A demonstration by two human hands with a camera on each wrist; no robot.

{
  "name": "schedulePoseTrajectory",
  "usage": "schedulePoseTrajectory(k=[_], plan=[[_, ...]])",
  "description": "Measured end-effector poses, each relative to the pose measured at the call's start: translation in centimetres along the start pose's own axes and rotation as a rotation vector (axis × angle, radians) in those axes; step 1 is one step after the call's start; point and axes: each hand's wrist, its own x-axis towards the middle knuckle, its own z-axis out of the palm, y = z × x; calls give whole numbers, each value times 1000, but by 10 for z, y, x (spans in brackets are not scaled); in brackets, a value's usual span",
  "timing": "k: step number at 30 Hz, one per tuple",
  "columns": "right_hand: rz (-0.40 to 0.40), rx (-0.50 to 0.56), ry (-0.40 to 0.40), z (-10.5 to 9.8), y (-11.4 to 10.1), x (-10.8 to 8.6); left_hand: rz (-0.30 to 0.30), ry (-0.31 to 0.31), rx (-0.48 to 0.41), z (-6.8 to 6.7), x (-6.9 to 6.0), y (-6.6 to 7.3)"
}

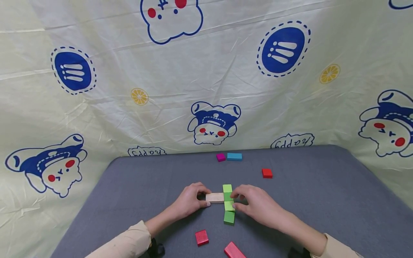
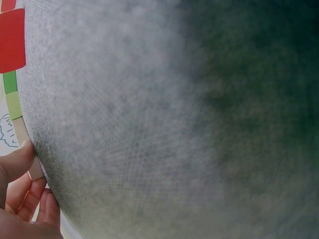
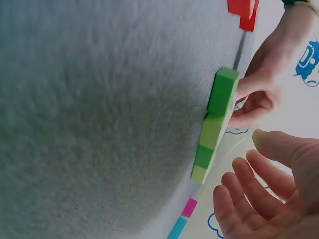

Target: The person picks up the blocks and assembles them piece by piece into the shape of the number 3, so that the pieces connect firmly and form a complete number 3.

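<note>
Pinching pale block [image 1: 214,197] at its 9 o'clock end, left hand [image 1: 189,199] is probably steadying it; right hand [image 1: 259,205], half-spread, is gripping nothing.

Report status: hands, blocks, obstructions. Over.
Left hand pinching pale block. Right hand beside green row. Pale block against row's side. No obstruction seen; red blocks lie apart.

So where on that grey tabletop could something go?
There's bare tabletop between the left hand and the left edge, and between the red block and the right edge. The middle is crowded: that hand holds the wooden block, the right hand is at the green blocks, and two crimson blocks lie nearer the person.
</note>
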Motion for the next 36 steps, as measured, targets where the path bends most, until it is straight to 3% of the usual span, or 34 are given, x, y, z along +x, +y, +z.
schedulePoseTrajectory(k=[5,13,20,32,36], plan=[[-20,-29,-8,2,4,9,4,-6,-13,0,0,0],[-137,-80,-46,5,11,21,7,-8,-28,1,-1,-2],[-118,-67,-92,9,14,25,9,-5,-41,2,-1,0],[-122,-65,-83,13,15,26,-25,-48,-61,-2,-1,-1],[-126,-53,-76,14,15,26,-40,-26,-98,-6,-4,0]])
